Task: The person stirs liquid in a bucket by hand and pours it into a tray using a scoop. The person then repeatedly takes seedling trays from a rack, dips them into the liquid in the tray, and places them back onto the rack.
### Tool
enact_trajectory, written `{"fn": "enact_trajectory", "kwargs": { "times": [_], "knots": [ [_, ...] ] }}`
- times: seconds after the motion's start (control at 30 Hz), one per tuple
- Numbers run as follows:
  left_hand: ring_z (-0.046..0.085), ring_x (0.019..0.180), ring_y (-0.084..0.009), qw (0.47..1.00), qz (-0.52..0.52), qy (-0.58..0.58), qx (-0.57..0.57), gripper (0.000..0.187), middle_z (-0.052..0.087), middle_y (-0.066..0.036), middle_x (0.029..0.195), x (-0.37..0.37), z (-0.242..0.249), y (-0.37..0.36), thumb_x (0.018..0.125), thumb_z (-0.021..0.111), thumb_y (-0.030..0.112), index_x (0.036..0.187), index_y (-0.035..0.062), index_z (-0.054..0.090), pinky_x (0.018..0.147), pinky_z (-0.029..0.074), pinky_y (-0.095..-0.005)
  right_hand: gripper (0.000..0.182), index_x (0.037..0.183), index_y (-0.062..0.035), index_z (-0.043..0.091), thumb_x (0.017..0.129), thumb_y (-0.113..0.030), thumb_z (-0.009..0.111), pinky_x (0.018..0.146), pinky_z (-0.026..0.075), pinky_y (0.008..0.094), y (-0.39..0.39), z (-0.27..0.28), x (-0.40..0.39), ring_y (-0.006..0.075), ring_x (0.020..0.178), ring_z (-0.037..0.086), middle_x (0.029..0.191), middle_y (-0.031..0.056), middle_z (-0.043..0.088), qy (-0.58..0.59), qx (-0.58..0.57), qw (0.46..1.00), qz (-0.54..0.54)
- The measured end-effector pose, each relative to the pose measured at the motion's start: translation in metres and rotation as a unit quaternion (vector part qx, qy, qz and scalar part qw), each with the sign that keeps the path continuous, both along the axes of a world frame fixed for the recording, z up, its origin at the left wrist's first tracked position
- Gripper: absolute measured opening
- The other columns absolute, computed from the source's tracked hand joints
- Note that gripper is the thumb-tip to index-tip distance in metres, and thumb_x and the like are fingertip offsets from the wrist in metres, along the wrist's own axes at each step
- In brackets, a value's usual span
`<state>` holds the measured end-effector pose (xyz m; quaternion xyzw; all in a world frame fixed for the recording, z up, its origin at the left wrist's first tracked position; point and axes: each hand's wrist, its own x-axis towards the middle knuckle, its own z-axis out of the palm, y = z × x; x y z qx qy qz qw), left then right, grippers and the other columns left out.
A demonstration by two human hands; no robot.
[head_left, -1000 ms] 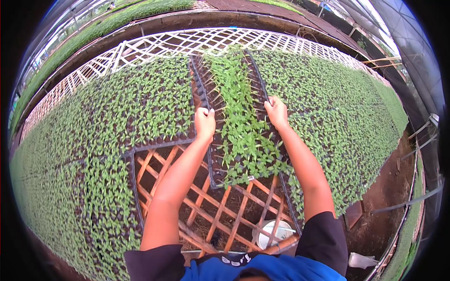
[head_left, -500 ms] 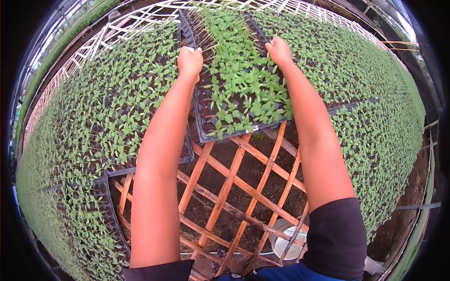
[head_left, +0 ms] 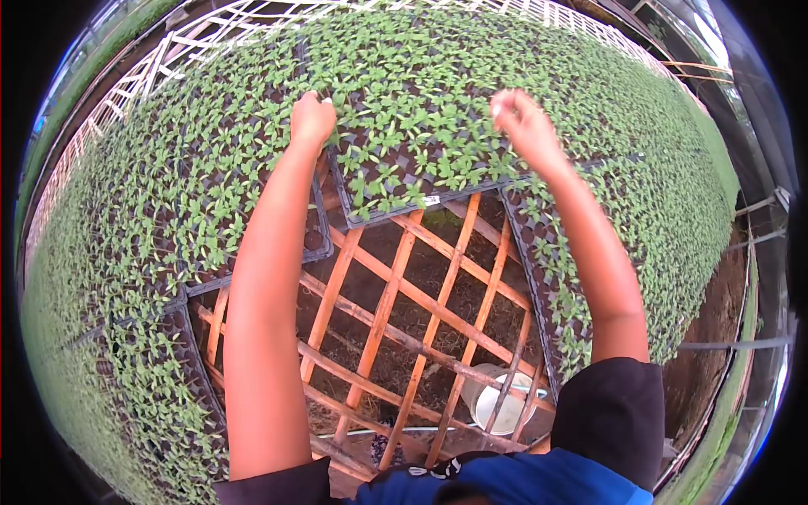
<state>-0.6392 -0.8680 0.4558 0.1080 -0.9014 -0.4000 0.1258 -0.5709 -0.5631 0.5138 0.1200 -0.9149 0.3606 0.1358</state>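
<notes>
A black seedling tray [head_left: 404, 215] full of small green seedlings lies flat in front of me, with a white label on its near rim. My left hand [head_left: 313, 120] is closed at the tray's left edge, thumb on top; its fingertips are hidden. Over the right part of the same tray, my right hand [head_left: 523, 122] is raised with loosely bent fingers apart, slightly blurred and holding nothing. Leaves cover most of the tray's cells.
More seedling trays [head_left: 244, 282] adjoin on both sides. A wooden lattice [head_left: 425, 316] shows between me and the trays, over soil. A white bucket [head_left: 502, 414] stands below the lattice. White lattice slats [head_left: 160, 63] edge the far side.
The tray that both hands held tilted has come down flat among the others. My right hand has let go of its edge and moved slightly right. My left hand has shifted slightly left and down.
</notes>
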Motion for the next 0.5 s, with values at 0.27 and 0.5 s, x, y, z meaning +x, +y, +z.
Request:
{"fn": "enact_trajectory", "kwargs": {
  "times": [0.27,0.5],
  "knots": [
    [0.051,0.087,-0.0201,0.936,-0.205,0.149,0.244,0.022,0.048,-0.013,0.105,0.205,0.006,0.013,0.076,0.053,0.008,0.098,0.0037,0.054,0.077,0.042,-0.0299,0.015,0.092,-0.0055,0.05,0.081,-0.016,0.05,0.057,0.044,0.022,-0.098,-0.079,0.167,0.0096,0.068,0.056,0.085,0.0053,0.058,-0.488,-0.256,0.831,0.072],
    [0.049,0.095,-0.0148,0.942,-0.084,0.087,0.312,0.026,0.044,-0.01,0.117,0.422,0.067,-0.042,0.081,0.052,0.006,0.106,0.0035,0.05,0.079,0.039,-0.0256,0.026,0.099,-0.0035,0.045,0.081,-0.022,0.053,0.079,0.046,0.0378,-0.325,-0.121,0.179,0.0256,0.087,0.055,0.094,0.0119,0.054,-0.579,-0.618,0.533,0.002]
  ]
}}
